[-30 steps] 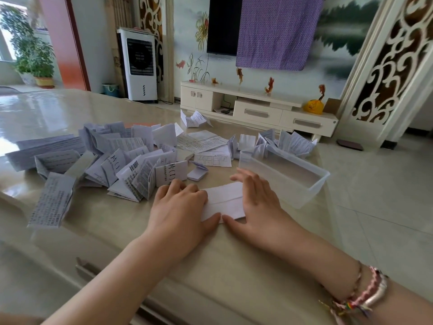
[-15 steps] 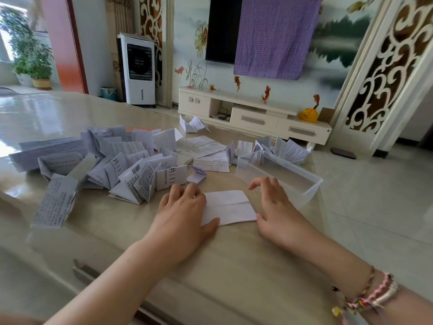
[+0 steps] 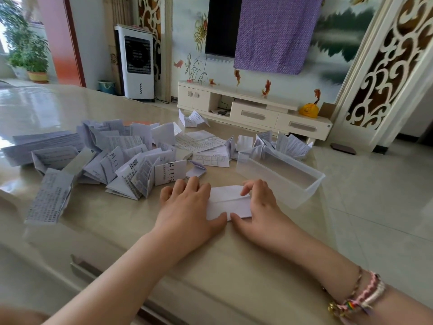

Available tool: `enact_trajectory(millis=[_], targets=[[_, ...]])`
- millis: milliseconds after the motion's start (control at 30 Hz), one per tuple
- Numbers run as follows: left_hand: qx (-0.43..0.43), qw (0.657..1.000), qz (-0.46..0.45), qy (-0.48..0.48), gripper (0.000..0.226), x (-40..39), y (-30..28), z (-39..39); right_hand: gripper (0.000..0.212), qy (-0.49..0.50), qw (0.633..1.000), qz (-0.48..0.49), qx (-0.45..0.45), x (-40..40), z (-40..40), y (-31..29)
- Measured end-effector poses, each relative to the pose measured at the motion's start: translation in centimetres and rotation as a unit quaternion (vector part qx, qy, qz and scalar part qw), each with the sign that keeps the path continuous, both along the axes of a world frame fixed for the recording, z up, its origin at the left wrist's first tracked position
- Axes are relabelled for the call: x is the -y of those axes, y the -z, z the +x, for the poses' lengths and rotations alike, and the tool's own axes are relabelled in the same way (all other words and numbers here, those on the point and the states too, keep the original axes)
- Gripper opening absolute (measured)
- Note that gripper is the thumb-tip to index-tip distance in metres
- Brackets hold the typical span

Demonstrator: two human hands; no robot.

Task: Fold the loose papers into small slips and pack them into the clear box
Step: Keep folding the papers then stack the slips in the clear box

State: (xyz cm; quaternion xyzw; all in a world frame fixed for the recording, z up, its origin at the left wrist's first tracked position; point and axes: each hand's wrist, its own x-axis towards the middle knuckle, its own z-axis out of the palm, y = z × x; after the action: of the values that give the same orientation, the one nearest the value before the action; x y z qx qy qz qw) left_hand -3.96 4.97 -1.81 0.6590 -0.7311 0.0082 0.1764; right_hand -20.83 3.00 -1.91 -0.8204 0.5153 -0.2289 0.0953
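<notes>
A white folded paper [image 3: 228, 201] lies flat on the beige table [image 3: 117, 219] between my hands. My left hand [image 3: 187, 207] presses its left end, palm down. On the paper's right end rests my right hand [image 3: 260, 207], fingertips curled at the upper right corner and thumb at the lower edge. The clear box [image 3: 281, 174] stands just right of the paper; it looks empty. A big heap of printed folded papers [image 3: 112, 158] covers the table to the left. More folded slips [image 3: 288, 143] stand behind the box.
The table's front edge and a drawer handle [image 3: 79, 266] run below my forearms. Right of the box the table ends and tiled floor [image 3: 375, 207] begins. A TV cabinet [image 3: 255, 113] and a white air cooler [image 3: 137, 62] stand across the room.
My right hand lifted off to the right, then came back onto the paper's right end. The paper now shows a fold line across it. My left hand stayed pressing.
</notes>
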Motion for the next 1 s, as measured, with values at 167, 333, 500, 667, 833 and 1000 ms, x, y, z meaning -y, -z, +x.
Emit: enact_trajectory(millis=[167, 333, 500, 667, 833, 1000], targets=[[0.004, 1.000, 0.009, -0.007, 0.053, 0.2, 0.2, -0.2, 0.038, 0.020, 0.999, 0.028, 0.021, 0.0, -0.1, 0.2], [0.005, 1.000, 0.010, -0.015, 0.054, 0.2, 0.5, -0.5, 0.032, 0.041, 0.997, 0.057, 0.027, 0.1, -1.0, 0.1], [0.002, 1.000, 0.008, -0.021, 0.054, 0.3, 0.4, -0.7, 0.032, 0.055, 0.996, 0.055, 0.033, 0.2, -1.9, 0.3], [0.007, 1.000, 0.013, -0.006, 0.050, 0.3, 0.3, -0.4, 0.032, 0.024, 0.999, 0.012, 0.040, -0.1, -2.0, -0.1], [-0.008, 0.999, 0.043, 0.027, 0.040, 0.7, -0.2, 1.6, 0.035, -0.139, 0.990, 0.003, -0.038, 0.6, -2.6, -1.7], [-0.014, 0.997, 0.051, 0.047, 0.047, 0.2, -0.3, 2.1, 0.035, -0.197, 0.964, -0.068, -0.164, 1.7, -2.9, -2.1]])
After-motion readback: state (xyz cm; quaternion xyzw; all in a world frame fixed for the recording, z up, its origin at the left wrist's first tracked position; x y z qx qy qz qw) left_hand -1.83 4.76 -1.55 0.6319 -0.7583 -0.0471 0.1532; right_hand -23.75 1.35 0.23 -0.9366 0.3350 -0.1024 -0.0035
